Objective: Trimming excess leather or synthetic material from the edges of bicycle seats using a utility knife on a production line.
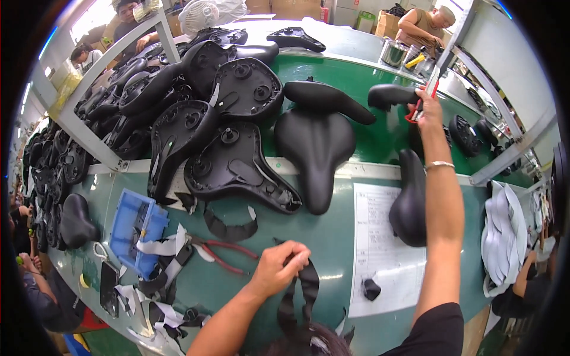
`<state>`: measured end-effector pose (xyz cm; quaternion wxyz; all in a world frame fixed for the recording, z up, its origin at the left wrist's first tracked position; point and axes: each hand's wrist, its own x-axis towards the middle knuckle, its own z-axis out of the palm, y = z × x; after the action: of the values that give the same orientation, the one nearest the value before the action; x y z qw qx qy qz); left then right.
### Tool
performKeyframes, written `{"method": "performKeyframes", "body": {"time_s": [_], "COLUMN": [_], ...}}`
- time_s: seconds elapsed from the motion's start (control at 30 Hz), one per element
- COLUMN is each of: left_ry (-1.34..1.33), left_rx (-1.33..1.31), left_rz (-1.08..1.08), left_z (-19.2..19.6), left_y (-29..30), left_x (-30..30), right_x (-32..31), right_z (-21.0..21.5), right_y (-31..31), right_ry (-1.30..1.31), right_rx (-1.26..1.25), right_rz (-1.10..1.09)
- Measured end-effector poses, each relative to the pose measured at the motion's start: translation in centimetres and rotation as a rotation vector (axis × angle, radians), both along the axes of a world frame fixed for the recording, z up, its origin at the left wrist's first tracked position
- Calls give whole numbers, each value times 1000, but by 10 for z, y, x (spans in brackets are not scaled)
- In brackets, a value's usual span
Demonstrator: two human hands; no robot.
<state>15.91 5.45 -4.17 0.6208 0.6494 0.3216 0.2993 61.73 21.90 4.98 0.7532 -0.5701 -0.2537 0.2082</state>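
My left hand (280,267) is closed around a black strip of material (308,288) that hangs down over the near edge of the table. Stretched far forward, my right hand (428,111) grips red-handled scissors (435,80), their blades pointing up and away. Just left of that hand lies a black bicycle saddle (392,95) on the green belt. Another black saddle (408,204) rests under my right forearm, partly hidden by it. Between my hands is a printed sheet (380,261) with a small black scrap (371,289) on it.
Many black saddles (246,89) are piled at the far left, some underside up. A blue bin (127,228), red-handled pliers (228,252), a phone (109,288) and cut scraps lie at left. Metal posts (98,142) flank the belt. Co-workers (424,26) sit beyond.
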Motion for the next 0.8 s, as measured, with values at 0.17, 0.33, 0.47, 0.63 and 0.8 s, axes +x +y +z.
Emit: {"method": "performKeyframes", "body": {"time_s": [0.17,0.33,0.47,0.63,0.8], "left_ry": [-111,-329,-83,52,-113], "left_rx": [-78,-518,-569,-430,-577], "left_rz": [43,-97,-258,-219,47], "left_z": [-6,-2,25,28,27], "left_y": [-1,4,-14,-50,-62], "left_x": [-5,-18,-36,-90,-99], "right_x": [-145,-314,-358,-325,-330], "right_z": [69,3,-6,-13,-62], "right_y": [-162,-294,-364,-397,-391], "right_ry": [-470,-1344,-1351,-687,-493], "right_rx": [-261,-92,-269,-429,-511], "right_rz": [384,655,974,401,327]}}
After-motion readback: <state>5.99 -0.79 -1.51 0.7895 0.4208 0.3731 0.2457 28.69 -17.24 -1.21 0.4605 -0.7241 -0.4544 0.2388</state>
